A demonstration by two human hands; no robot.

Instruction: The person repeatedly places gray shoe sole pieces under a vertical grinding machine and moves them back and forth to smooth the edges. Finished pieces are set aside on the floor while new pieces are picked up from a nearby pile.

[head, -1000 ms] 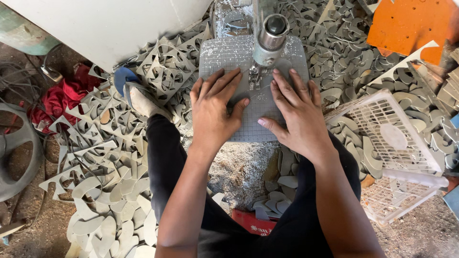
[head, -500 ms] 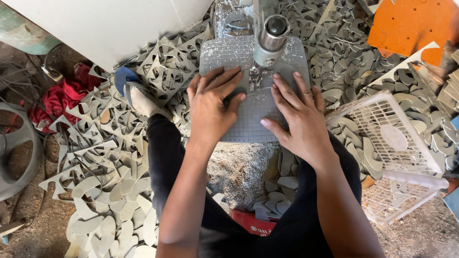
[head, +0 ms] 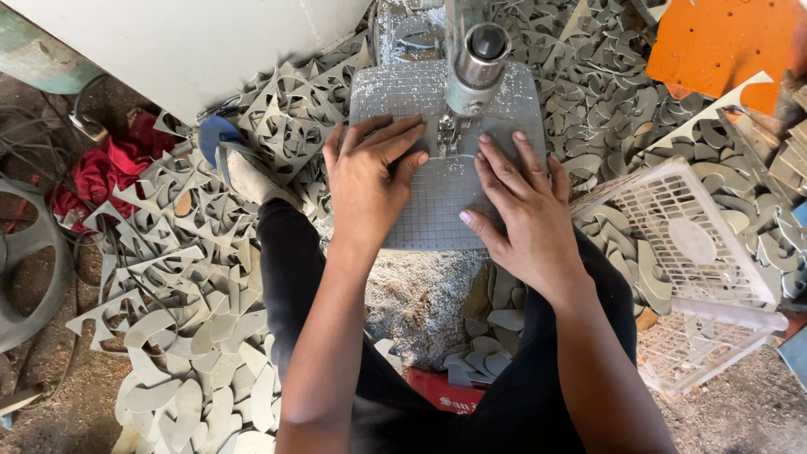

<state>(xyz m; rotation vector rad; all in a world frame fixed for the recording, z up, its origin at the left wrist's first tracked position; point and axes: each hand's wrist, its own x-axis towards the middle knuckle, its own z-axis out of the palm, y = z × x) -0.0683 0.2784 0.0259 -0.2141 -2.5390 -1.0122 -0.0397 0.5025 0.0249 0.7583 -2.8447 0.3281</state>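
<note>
Grey, grid-textured sheet (head: 437, 202) lies flat on the machine's small table (head: 528, 94), directly under the vertical metal cutter head (head: 479, 59). The left hand (head: 370, 181) rests palm-down on the left part of the sheet, fingers spread and flat; it presses and does not clasp. The right hand (head: 521, 210) lies flat on the right part in the same way, thumb pointing inward. Neither grip is closed around anything: both are open-handed presses that pin the sheet.

Hazard: the fingertips of both hands sit just beside the cutting point below the head. A slip of the sheet, or a push that is too far forward, could bring a finger under the tool. Uneven pressure between the hands could let the sheet turn and spoil the cut line.

Surroundings: heaps of grey offcuts (head: 168, 277) cover the floor on the left and behind the machine. Cut curved pieces (head: 496, 328) lie between the person's knees, beside pale sawdust-like waste (head: 416, 303). A white plastic basket (head: 714, 252) lies tilted at the right, close to the right forearm, and limits elbow room there. An orange board (head: 723, 42) stands at the upper right. A red cloth (head: 101, 172) and a dark wheel (head: 25, 277) lie at the left, well apart from the work.
</note>
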